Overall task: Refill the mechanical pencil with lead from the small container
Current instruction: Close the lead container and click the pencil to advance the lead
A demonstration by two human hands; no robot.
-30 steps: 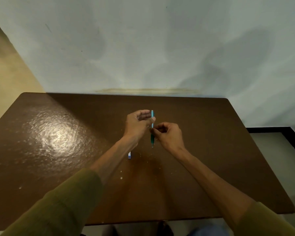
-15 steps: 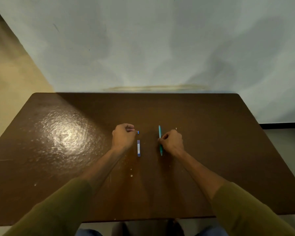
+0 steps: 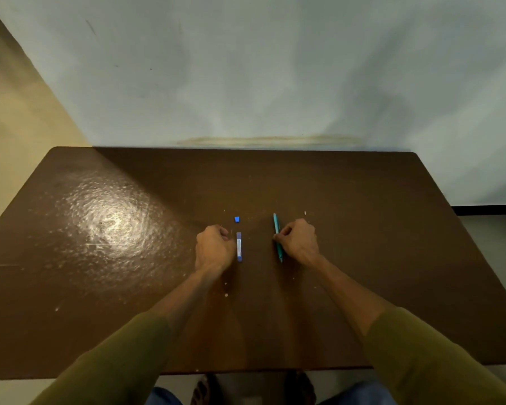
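The teal mechanical pencil [image 3: 276,226] lies lengthwise on the brown table [image 3: 100,287], tip towards me. My right hand [image 3: 300,241] rests on the table with its fingertips pinched on the pencil's middle. The small lead container [image 3: 239,247], a slim blue and white case, lies parallel to the pencil, a little to its left. A small blue cap [image 3: 237,219] sits just beyond the container. My left hand [image 3: 215,248] is a closed fist on the table beside the container's left side; I see nothing in it.
A tiny white piece [image 3: 305,213] lies just beyond my right hand. Pale specks dot the table near my wrists. A bright glare patch [image 3: 111,223] covers the table's left part. The far edge meets a pale wall [image 3: 260,83].
A second ago both hands held the pencil up together above the table. They have since parted and come down, the pencil on the right and my left fist beside the container.
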